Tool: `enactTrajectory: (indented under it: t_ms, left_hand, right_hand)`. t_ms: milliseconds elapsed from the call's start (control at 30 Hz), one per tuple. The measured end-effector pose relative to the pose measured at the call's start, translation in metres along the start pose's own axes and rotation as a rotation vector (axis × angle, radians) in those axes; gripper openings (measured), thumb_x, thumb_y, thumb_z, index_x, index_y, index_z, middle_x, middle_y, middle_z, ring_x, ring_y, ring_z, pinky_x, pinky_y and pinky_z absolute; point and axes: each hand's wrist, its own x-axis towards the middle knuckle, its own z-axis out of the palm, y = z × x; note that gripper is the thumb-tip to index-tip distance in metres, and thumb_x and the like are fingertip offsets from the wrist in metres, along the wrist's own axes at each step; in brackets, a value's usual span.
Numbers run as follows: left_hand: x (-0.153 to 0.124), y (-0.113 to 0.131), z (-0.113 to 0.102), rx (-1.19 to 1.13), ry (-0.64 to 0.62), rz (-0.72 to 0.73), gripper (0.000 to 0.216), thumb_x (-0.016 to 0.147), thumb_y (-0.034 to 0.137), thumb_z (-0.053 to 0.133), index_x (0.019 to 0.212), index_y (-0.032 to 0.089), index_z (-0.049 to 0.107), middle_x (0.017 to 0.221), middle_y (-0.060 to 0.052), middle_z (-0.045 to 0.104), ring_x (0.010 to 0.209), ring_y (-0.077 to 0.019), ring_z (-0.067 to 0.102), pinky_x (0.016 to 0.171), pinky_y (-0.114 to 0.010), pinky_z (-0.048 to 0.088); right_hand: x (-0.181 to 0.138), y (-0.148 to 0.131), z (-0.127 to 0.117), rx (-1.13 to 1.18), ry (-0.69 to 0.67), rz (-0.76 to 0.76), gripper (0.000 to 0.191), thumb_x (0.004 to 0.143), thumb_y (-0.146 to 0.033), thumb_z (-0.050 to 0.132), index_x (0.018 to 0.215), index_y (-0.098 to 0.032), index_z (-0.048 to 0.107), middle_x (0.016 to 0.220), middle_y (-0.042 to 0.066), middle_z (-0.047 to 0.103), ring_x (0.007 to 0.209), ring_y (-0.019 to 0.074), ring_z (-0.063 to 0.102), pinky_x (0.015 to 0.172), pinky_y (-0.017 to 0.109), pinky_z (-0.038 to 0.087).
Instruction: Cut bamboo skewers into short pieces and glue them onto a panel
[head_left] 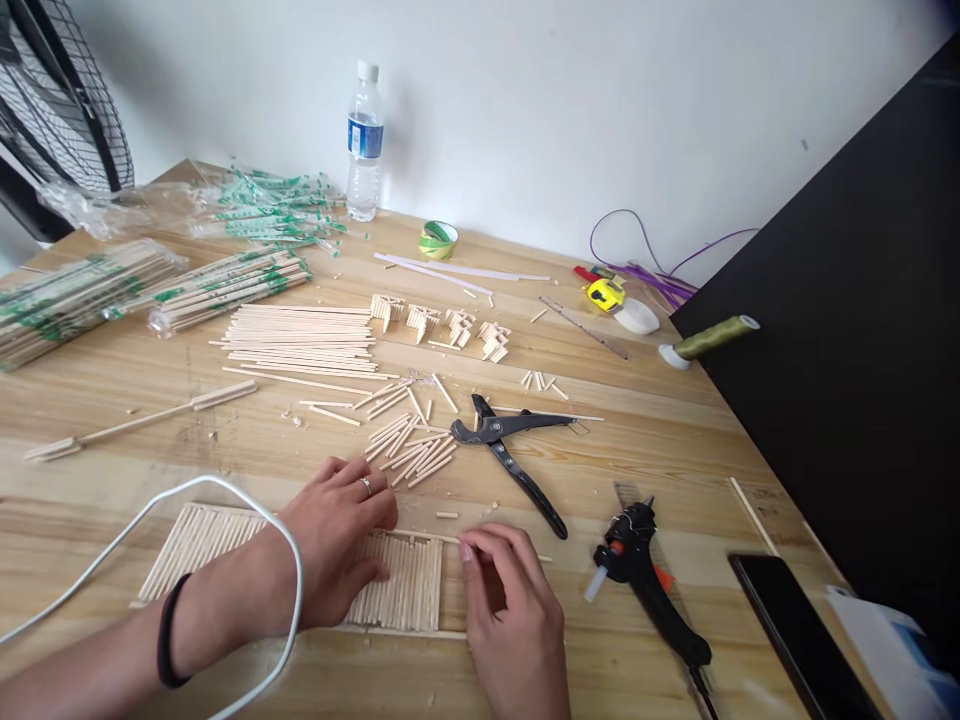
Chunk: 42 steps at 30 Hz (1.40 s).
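A flat panel of wooden sticks [401, 582] lies on the table in front of me, its short sticks packed side by side. My left hand [341, 540], wearing a ring, rests across the panel, with curled fingers at its far edge and thumb on its top. Along that far edge runs a thin wooden stick [448, 538]. My right hand [517, 610] pinches this stick between thumb and fingertips, just past the panel's right end. Part of the panel is hidden under my left hand and forearm.
Pruning-style cutters [517, 450] and cut stick pieces [412, 450] lie beyond my hands. A hot glue gun [649, 580] and a phone [799, 630] sit right. A white cable [300, 570] loops over my left forearm. Long sticks [300, 338] and a water bottle [365, 150] stand farther back.
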Motion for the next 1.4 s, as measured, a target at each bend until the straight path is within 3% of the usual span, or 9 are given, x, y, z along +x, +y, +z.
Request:
enactTrajectory:
  t_ms: [433,833,1133,1400]
  left_hand:
    - [-0.002,-0.009,0.007,-0.070,-0.005,-0.005,0.025,0.079,0.019,0.076,0.096,0.022,0.058,0.108,-0.003,0.067,0.107,-0.0295,0.054,0.094,-0.046,0.033]
    - [-0.002,-0.013,0.007,-0.044,0.033,0.049,0.021,0.085,0.018,0.072,0.099,0.023,0.057,0.106,-0.003,0.066,0.106,-0.0282,0.054,0.093,-0.045,0.033]
    - [-0.001,-0.015,0.004,0.012,-0.002,0.084,0.021,0.086,0.028,0.073,0.100,0.022,0.059,0.109,-0.006,0.067,0.107,-0.0296,0.055,0.092,-0.045,0.035]
    - [-0.002,-0.012,0.003,0.058,-0.006,0.097,0.016,0.088,0.028,0.065,0.102,0.021,0.060,0.108,-0.006,0.067,0.108,-0.0299,0.056,0.094,-0.048,0.037]
  right_hand:
    - [-0.006,0.011,0.006,0.008,0.010,-0.027,0.014,0.105,-0.016,0.055,0.104,-0.024,0.067,0.101,0.005,0.068,0.091,0.0183,0.070,0.080,0.028,0.056]
    - [-0.005,0.004,0.005,0.062,-0.014,0.016,0.016,0.106,-0.014,0.053,0.104,-0.024,0.066,0.102,0.004,0.067,0.094,0.0183,0.068,0.083,0.029,0.055]
    - [-0.005,-0.004,-0.005,0.089,0.021,0.005,0.014,0.104,-0.013,0.055,0.103,-0.022,0.065,0.101,0.006,0.065,0.099,0.0198,0.065,0.087,0.032,0.053]
    - [-0.020,-0.009,-0.023,0.101,-0.109,-0.061,0.016,0.102,-0.013,0.056,0.113,-0.022,0.063,0.107,0.007,0.064,0.104,0.0224,0.064,0.090,0.036,0.054]
